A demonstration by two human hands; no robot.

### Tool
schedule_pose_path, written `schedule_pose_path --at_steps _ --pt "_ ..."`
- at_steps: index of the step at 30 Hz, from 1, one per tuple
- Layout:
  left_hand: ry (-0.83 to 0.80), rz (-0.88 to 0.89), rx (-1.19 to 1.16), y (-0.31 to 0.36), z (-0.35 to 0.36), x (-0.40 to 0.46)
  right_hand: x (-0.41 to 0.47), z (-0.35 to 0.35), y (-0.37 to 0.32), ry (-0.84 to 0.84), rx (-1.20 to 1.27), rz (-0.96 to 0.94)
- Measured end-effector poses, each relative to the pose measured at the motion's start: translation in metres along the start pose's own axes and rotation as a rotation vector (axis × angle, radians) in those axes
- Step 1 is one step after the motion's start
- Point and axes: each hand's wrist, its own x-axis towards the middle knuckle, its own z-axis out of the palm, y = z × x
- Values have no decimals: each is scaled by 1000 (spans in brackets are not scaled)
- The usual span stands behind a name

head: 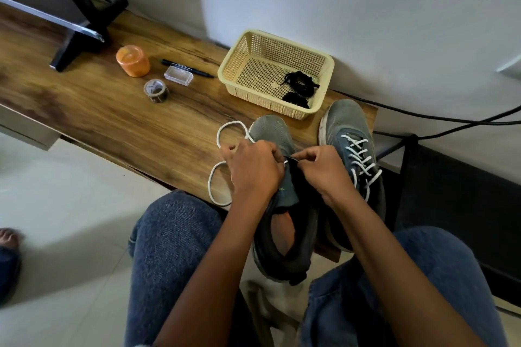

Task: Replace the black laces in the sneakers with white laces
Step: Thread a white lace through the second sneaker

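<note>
Sneakers: right one (352, 149) at 3 o'clock already laced white; black laces (300, 84) out, in basket (253, 45) at 12. Left sneaker (279, 177) barely begun w/ white lace (222, 146) loose on tabletop (112, 121) at 9. Left hand (253, 172) & right hand (324, 169) fingers pinching lace at eyelets.

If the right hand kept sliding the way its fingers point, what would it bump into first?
Most likely the left hand: the right hand points leftward across the unlaced sneaker, and the two hands' fingertips almost meet over the tongue. Depth is hard to judge.
</note>
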Motion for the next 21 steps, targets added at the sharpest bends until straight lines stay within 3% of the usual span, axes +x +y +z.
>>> schedule_pose_path --at_steps 11,21 --pt "17 82 161 10 0 3 -3 0 3 -35 -6 -51" --pt "19 46 -74 1 2 0 -12 -3 4 -2 -138 -216"
